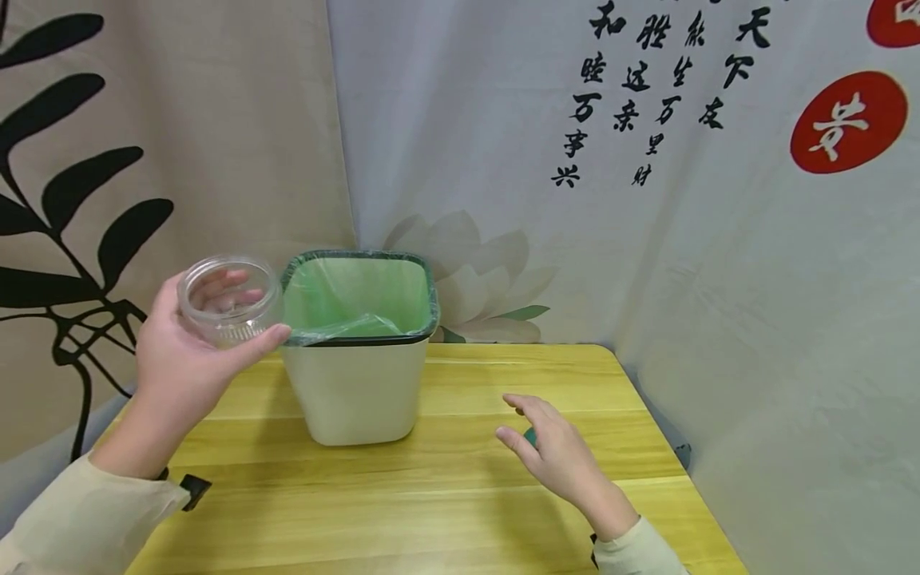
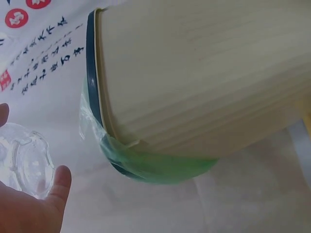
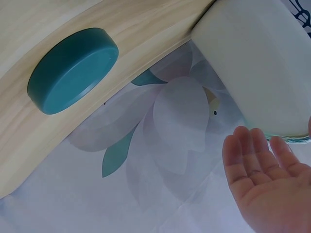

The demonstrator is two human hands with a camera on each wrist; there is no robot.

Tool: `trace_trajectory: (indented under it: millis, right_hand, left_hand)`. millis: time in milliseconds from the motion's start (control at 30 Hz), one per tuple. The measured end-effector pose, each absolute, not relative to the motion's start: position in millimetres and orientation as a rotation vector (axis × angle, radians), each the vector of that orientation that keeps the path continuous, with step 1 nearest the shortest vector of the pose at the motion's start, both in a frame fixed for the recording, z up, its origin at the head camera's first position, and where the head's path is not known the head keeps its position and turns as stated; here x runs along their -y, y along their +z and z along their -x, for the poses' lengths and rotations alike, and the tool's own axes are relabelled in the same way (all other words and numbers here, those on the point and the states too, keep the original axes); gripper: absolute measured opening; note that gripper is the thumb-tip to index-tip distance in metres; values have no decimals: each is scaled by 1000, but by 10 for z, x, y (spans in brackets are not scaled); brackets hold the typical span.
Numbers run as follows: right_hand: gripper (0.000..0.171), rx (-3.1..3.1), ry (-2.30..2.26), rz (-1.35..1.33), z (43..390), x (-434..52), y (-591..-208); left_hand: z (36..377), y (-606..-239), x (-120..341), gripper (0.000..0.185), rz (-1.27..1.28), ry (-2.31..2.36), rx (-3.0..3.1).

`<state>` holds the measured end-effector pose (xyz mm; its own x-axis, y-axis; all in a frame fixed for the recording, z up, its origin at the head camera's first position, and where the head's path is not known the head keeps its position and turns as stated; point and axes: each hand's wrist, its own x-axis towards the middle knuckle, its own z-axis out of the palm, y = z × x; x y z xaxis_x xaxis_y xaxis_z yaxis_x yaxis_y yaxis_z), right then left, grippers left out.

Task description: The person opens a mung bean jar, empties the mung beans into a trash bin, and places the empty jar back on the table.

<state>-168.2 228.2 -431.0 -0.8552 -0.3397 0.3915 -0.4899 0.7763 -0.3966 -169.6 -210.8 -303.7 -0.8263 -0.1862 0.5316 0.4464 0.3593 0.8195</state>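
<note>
L hand (image 1: 180,351) grips clear jar (image 1: 228,299) in the air, mouth tipped toward camera, just beside lined bin (image 1: 359,375) near bench (image 1: 446,511) back edge. R hand (image 1: 553,451) fingers loose, holding nothing, hovers over teal lid (image 3: 73,70) lying flat, prob. positioned to grasp it.

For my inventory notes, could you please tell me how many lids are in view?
1: a teal lid lies flat on the wooden table, beside the right hand. Others may be hidden behind the bin.
</note>
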Motion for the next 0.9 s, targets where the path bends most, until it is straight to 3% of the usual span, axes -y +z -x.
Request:
trace_trajectory:
  millis: [900]
  right_hand:
    - [55,2672,715,-604,1665,-2378,-4345]
  left_hand:
    - [1404,-3336,1955,93,310,-1595,1976]
